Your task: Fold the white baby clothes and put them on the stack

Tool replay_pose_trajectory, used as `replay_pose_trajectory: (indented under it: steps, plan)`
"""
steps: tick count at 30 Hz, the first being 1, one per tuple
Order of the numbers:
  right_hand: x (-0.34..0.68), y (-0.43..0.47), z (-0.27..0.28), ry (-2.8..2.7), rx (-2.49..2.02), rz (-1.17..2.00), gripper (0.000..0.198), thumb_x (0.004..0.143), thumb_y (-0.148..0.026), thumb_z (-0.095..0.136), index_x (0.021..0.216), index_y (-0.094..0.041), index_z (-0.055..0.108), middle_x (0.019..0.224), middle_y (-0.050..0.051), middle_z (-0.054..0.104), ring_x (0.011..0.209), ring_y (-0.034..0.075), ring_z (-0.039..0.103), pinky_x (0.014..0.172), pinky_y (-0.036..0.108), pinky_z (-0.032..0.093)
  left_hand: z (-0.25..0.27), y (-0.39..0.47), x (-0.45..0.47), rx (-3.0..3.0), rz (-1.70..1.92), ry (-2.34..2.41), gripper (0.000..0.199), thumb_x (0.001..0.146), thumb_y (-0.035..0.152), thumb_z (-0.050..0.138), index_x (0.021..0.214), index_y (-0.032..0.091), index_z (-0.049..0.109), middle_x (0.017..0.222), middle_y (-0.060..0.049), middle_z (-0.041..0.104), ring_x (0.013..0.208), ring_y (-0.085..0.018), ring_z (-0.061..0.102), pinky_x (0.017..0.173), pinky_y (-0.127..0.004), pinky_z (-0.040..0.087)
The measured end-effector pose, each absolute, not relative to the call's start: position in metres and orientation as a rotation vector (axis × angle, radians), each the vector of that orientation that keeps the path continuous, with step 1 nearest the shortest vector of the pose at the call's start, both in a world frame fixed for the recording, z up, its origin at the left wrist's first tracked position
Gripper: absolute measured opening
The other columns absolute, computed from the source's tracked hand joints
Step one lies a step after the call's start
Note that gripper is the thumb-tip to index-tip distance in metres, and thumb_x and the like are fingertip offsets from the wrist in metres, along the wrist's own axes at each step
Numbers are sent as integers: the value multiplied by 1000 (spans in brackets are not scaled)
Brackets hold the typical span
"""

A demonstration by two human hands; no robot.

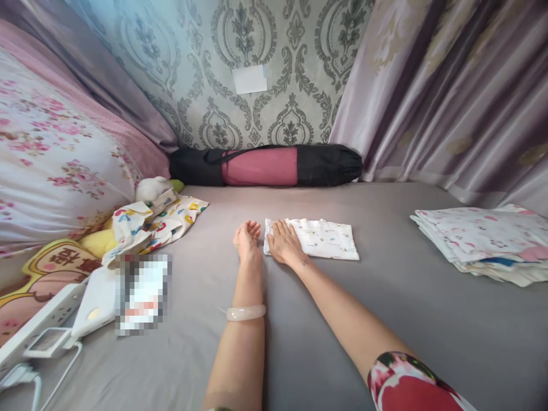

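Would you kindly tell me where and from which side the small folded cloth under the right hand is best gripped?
Probably by its free right edge, coming in from the right. The folded cloth lies flat on the grey sheet, with the right hand pressing its left end and the left hand just beside it, so only the right end is uncovered.

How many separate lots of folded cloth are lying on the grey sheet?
2. A single folded white cloth lies mid-bed, its left end under the right hand, with the left hand beside it. A stack of folded cloths sits at the right edge; the number in that stack is unclear.
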State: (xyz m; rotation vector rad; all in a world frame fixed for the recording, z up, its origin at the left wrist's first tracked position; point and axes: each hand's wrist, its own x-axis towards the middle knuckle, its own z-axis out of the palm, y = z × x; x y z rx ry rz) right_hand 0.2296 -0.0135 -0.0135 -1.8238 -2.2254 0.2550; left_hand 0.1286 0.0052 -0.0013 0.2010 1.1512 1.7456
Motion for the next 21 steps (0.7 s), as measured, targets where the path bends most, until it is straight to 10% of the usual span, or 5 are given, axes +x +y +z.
replay_pose_trajectory:
  steps: [21]
  plan:
    - [216,-8,-8,-2201,-1717,452,58,97,-31,23,149,-4,28,157,12,22,145,20,15,117,39,10,-4,7,128,303,1796,1203,8,76,22,54,81,17,59,75,-1,65,63,-10,64,64,-22,44]
